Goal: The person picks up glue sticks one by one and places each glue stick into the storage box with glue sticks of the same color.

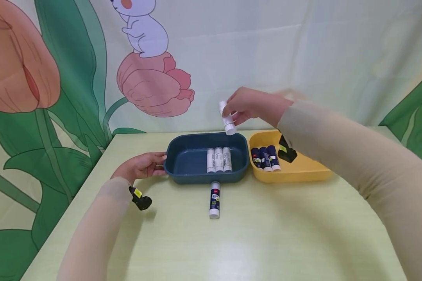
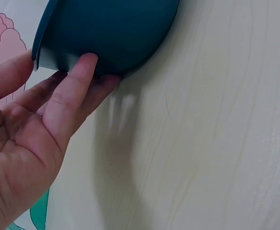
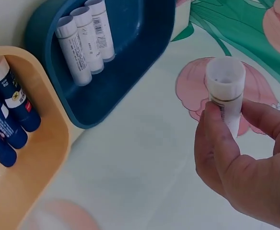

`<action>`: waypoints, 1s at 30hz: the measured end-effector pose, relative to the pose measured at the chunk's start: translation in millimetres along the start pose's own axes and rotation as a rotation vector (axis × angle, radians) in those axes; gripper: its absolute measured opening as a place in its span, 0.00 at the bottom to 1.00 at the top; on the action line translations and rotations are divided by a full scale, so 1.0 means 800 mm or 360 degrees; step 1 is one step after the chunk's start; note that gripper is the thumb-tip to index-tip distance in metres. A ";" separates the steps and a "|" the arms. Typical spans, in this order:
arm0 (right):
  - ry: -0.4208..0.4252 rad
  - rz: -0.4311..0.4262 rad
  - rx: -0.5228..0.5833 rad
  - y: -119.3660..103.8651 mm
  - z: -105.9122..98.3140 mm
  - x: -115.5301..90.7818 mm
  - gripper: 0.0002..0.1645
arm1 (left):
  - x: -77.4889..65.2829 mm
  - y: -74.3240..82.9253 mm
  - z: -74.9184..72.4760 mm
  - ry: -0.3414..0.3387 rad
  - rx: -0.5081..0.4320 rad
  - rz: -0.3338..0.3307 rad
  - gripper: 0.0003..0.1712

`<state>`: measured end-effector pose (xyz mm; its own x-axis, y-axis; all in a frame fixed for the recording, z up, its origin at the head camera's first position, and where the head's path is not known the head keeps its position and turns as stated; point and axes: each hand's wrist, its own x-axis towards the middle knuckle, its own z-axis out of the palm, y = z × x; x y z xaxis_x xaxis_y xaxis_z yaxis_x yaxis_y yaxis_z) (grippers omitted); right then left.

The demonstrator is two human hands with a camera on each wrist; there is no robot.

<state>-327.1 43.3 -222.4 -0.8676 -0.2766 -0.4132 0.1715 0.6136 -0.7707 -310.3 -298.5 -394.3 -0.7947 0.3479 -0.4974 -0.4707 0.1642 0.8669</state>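
Note:
My right hand (image 1: 247,104) holds a white glue stick (image 1: 229,124) tilted in the air above the back rim of the blue tray (image 1: 188,178). In the right wrist view, its thumb and fingers wrap the white tube (image 3: 225,84). My left hand (image 1: 145,165) pinches the left end of the blue tray, thumb at the rim and fingers against the outer wall (image 2: 109,43). Inside that tray, three white glue sticks (image 1: 219,160) lie side by side. One dark blue glue stick (image 1: 215,200) with a white cap lies on the table just in front of the tray.
A yellow tray (image 1: 302,176) stands right beside the blue one, with three dark blue glue sticks (image 1: 265,158) at its left end. Behind the table (image 1: 183,249) hangs a cloth (image 1: 253,47) printed with flowers. A small black camera sits on each wrist.

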 end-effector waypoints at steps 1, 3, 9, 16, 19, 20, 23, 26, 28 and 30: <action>-0.0004 0.0020 0.0000 0.002 0.004 0.006 0.32 | 0.000 -0.001 0.000 -0.0004 -0.0001 0.0002 0.35; -0.0004 0.0056 -0.0037 0.007 0.014 0.018 0.31 | 0.001 -0.002 0.000 -0.0007 -0.0003 0.0003 0.35; -0.0011 0.0116 -0.0213 0.034 0.041 0.051 0.29 | 0.001 -0.002 0.001 0.0000 -0.0005 -0.0012 0.34; 0.0039 0.0098 -0.0484 0.059 0.066 0.076 0.24 | 0.000 0.000 0.000 0.0017 -0.0004 -0.0025 0.35; 0.0049 0.0088 -0.0688 0.066 0.073 0.082 0.19 | 0.000 0.000 0.000 0.0002 0.0006 -0.0023 0.35; 0.0041 0.0089 -0.0738 0.068 0.076 0.084 0.19 | 0.000 0.000 0.000 -0.0003 0.0005 -0.0020 0.35; 0.0008 0.0096 -0.0934 0.070 0.083 0.093 0.18 | -0.001 0.000 -0.001 -0.0005 -0.0001 -0.0019 0.35; -0.0020 0.0109 -0.1123 0.072 0.091 0.101 0.17 | -0.001 0.001 -0.001 0.0005 -0.0014 -0.0023 0.35; -0.0049 0.0147 -0.1232 0.073 0.096 0.106 0.17 | -0.001 0.000 -0.001 0.0016 -0.0023 -0.0029 0.34; -0.0075 0.0212 -0.1268 0.073 0.100 0.107 0.18 | -0.001 0.000 0.000 0.0014 -0.0029 -0.0027 0.34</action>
<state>-354.4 -3.6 -341.5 -0.8398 -0.1837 -0.5108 -0.1272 0.9814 -0.1437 -309.6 -299.1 -394.1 -0.7900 0.3370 -0.5122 -0.4907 0.1533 0.8578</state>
